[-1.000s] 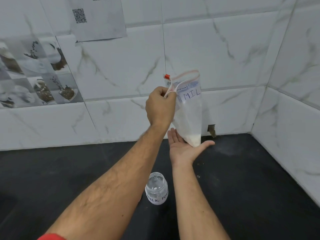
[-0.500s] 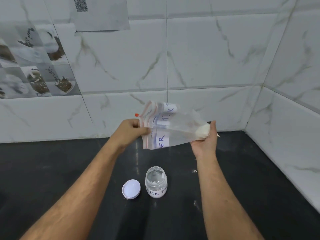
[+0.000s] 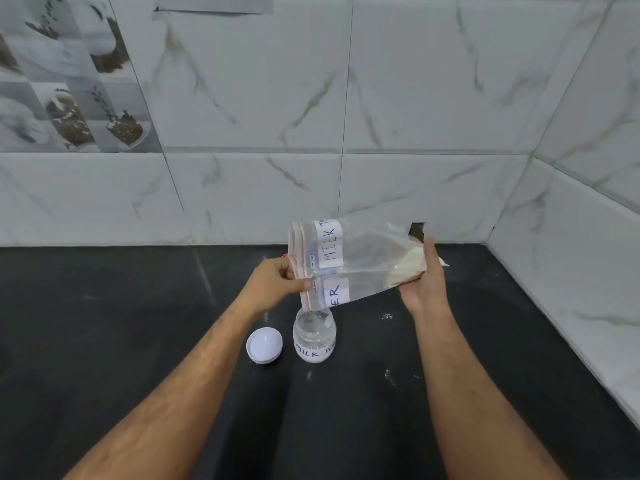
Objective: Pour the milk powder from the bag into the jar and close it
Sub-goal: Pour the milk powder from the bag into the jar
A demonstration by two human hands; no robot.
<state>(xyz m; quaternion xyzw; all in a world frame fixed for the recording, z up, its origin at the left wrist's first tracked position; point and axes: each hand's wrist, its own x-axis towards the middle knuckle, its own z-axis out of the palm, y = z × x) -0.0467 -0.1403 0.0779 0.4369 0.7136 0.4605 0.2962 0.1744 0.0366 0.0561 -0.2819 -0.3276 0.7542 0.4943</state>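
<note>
Milk powder [image 3: 410, 268], a white mass, sits in the bottom corner of a clear plastic zip bag [image 3: 349, 268] with a red seal strip and a white handwritten "MILK POWDER" label. The bag is held roughly horizontal above the black counter [image 3: 138, 323], its mouth to the left and slightly lower. The left hand [image 3: 277, 282] is pinched on the mouth edge of the bag, thumb and fingers closed on the seal strip. The right hand [image 3: 424, 282] is wrapped around the powder-filled end, fingers closed on it. A small clear glass jar [image 3: 314, 336] with a white handwritten label stands upright and uncapped on the counter, directly beneath the lower corner of the bag mouth. A round white lid [image 3: 264, 344] lies on the counter just beside the jar, on its left. White specks are scattered on the counter right of the jar.
</note>
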